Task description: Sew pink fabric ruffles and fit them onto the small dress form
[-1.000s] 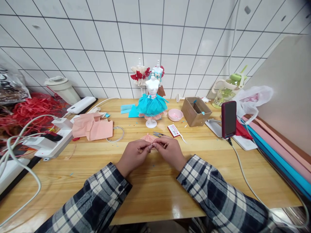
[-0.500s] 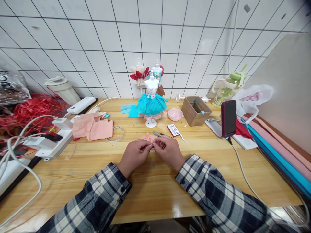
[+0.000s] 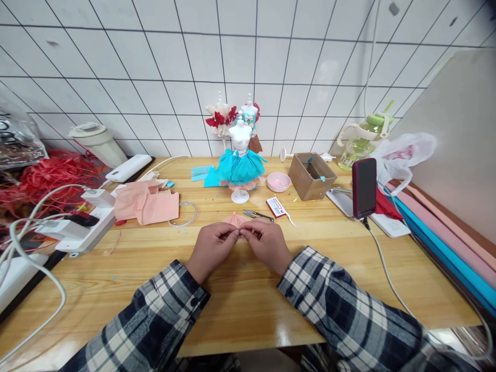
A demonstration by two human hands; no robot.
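Note:
My left hand (image 3: 212, 248) and my right hand (image 3: 268, 244) meet at the middle of the wooden table (image 3: 248, 289), fingertips pinched together on a small pleated pink paper piece (image 3: 235, 219) that fans out just beyond them. Small black snips (image 3: 257, 214) lie right behind my right hand. Farther back stands a white doll mannequin (image 3: 240, 157) in a teal ruffled skirt. What the fingertips pinch at the paper's point is too small to make out.
Pink paper sheets (image 3: 147, 204) and a wire ring (image 3: 185, 214) lie at left, near a power strip (image 3: 83, 225) with cables. A pink bowl (image 3: 279, 181), cardboard box (image 3: 312, 176), upright phone (image 3: 364, 187) and paper rolls (image 3: 445, 243) stand at right.
Both hands have shifted slightly left and closer together on the pink paper piece; the snips behind the right hand are now more exposed.

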